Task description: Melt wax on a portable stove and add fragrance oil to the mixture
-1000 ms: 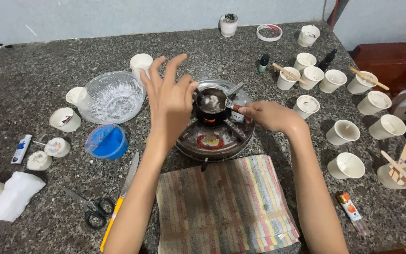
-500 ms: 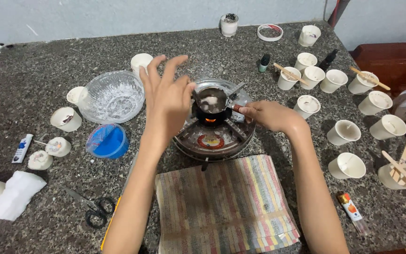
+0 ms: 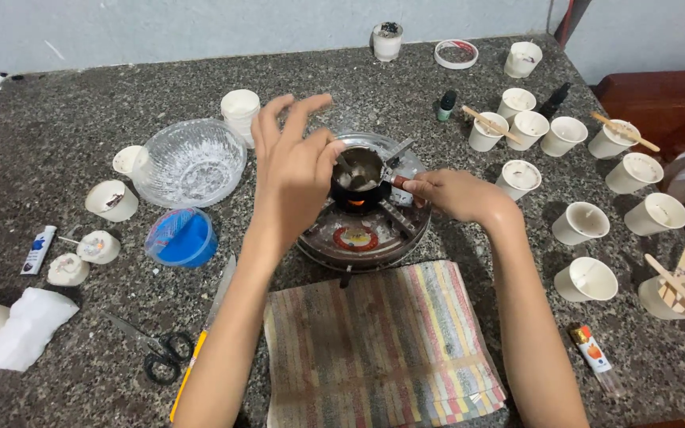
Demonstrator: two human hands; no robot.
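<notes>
L hand [image 3: 291, 178] fingers spread wide, still stirring small melting pot [image 3: 358, 170] on burner [image 3: 362, 230]; R hand [image 3: 453, 194] still pinching pot handle [image 3: 398, 182]. Barely changed vs earlier.

Bare forearms — no sleeves, no rings

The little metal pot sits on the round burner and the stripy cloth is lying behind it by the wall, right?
Not quite. The small metal pot does sit on the round burner, but the head view shows the striped cloth lying in front of it, nearer the person.
</notes>
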